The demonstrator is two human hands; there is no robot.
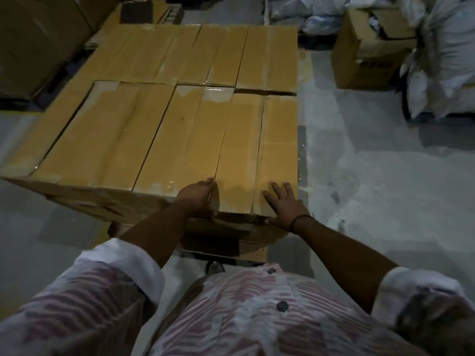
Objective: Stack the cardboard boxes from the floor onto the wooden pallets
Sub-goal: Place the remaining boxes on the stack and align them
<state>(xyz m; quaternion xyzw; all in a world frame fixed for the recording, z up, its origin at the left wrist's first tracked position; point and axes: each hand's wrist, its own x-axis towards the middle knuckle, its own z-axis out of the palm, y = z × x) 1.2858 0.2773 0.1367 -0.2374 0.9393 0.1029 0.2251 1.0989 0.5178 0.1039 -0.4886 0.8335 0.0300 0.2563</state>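
My left hand (198,197) grips the box (257,150) (front row, right end) at its corner. My right hand (285,202) rests flat on top.

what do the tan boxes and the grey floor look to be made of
The tan rectangular boxes look like matt cardboard, flaps meeting at seams; glossy clear tape strips seal them. The grey floor seems bare concrete, dull and blotchy.

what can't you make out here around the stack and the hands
- Pallet: head view, hidden under the stacked boxes.
- Left hand: palm turned away, so grip or mere press on the near-right box is unclear.
- Open box, far right: contents dark and blurred.
- Stack's height: its sides are hidden below the tops.
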